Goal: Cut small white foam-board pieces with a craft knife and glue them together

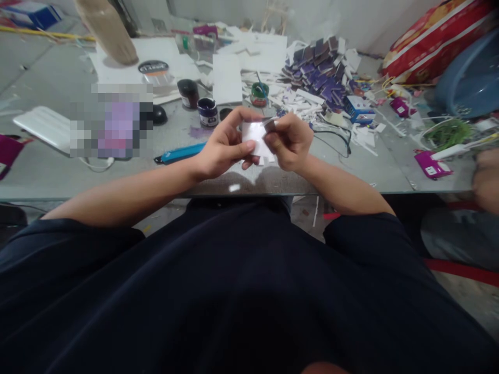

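Over the near edge of the grey table (47, 171), both my hands hold a small white card piece (254, 136). My left hand (224, 148) pinches its left side, thumb and forefinger closed on it. My right hand (290, 141) is closed at its right edge, where a small grey bit sticks out between the fingers; I cannot make out what it is. A blue utility knife (181, 153) lies on the table just left of my left hand. Two dark paint jars (207, 111) stand beyond the hands.
A heap of purple and white card pieces (319, 70) lies at the back right, white sheets (226, 78) behind the jars, a green jar with a brush (259, 94). A blue basin (470, 78) and red bag (432, 36) sit far right. Another person's arm (485, 179) shows at the right edge.
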Demonstrator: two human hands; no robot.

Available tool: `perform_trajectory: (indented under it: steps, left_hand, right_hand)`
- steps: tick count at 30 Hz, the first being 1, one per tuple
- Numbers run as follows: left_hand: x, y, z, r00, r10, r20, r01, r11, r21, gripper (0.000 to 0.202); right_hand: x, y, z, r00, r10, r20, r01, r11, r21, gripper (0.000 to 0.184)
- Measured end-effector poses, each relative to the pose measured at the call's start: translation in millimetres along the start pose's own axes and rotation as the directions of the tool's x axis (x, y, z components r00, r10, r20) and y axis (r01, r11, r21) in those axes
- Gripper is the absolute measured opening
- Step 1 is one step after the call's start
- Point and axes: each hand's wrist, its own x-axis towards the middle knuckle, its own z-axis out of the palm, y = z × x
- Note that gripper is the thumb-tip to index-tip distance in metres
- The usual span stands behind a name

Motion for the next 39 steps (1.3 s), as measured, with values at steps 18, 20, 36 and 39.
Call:
perform_trajectory:
  steps: [18, 20, 36, 39]
  left_hand:
    - [1.2, 4.7, -3.8, 1.0, 0.017, 0.014, -0.018, 1.0, 0.013, 0.073]
    - [0.9, 8.2, -4.3, 1.0, 0.008, 0.002, -0.008, 1.0, 0.01, 0.072]
    - [-1.9, 22.4, -2.6, 0.998, 0.009, -0.061, -0.009, 1.0, 0.001, 0.061]
    - [-1.3, 19.1, -4.6, 0.988, -0.017, -0.154, 0.02, 1.0, 0.017, 0.058]
  right_hand:
    - [9.9, -0.7, -2.6, 0.99, 0.023, 0.143, -0.027, 0.999, 0.025, 0.06]
    - [12.2, -1.3, -2.5, 0.987, -0.05, 0.15, 0.049, 0.999, 0.014, 0.054]
    - [5.0, 14.5, -10.5, 0.969, 0.104, 0.223, -0.101, 0.995, -0.026, 0.07]
    - [8.7, 3.8, -15.6, 0.954, 0.127, 0.271, -0.091, 0.986, -0.141, 0.077]
